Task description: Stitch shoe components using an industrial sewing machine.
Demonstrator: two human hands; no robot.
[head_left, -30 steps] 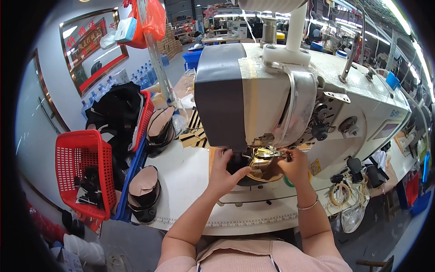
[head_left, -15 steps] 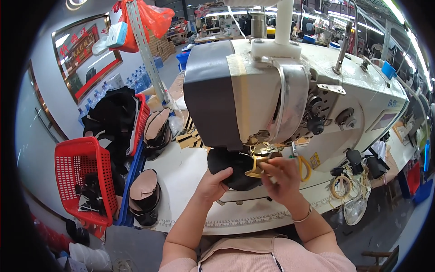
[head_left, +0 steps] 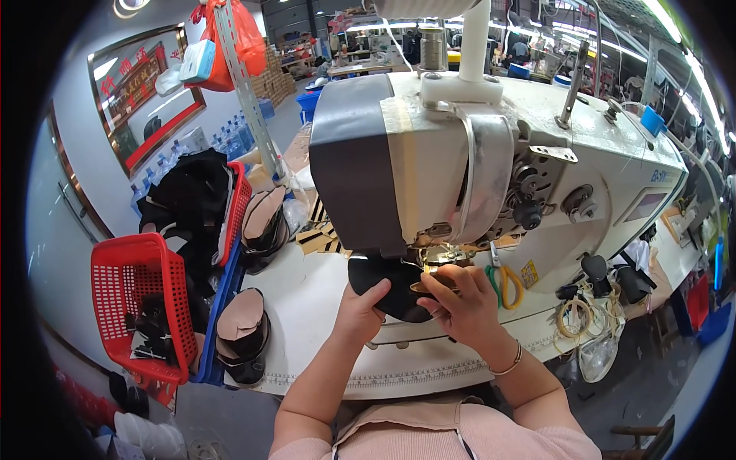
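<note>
My left hand grips the near left side of a black curved piece of material, thumb on top. The piece lies under the sewing machine's head, against the needle area. My right hand is at the piece's right edge, fingers bent and pinched around a narrow yellow strip that mostly hides behind them. A ring and a bracelet are on that hand and wrist. Scissors with green and yellow handles stand just right of my right hand.
Stacked black-and-beige pieces stand left on the white machine table. Beyond them are a red basket and a blue tray. Cords and a tape roll hang at the table's right edge.
My right hand has moved slightly left and closed in on the black piece; the loop of yellow strip is now mostly hidden. The scissors' green handle has come into sight. My left hand stays put.
</note>
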